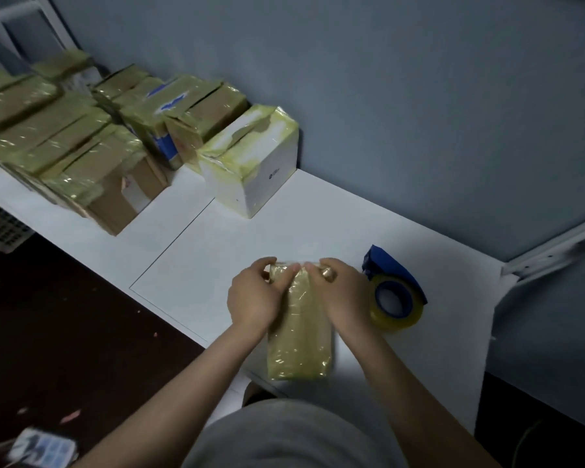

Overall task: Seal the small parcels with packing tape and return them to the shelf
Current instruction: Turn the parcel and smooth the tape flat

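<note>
A small parcel wrapped in yellowish clear tape lies on the white table in front of me. My left hand and my right hand both pinch its far end, fingers curled over the top edge. A blue tape dispenser with a roll of yellowish packing tape rests on the table just right of my right hand, touching neither hand.
A white taped box stands against the grey wall. Several taped cardboard parcels are stacked along the table's far left. A white shelf frame is at the right. Dark floor with a phone-like object lies lower left.
</note>
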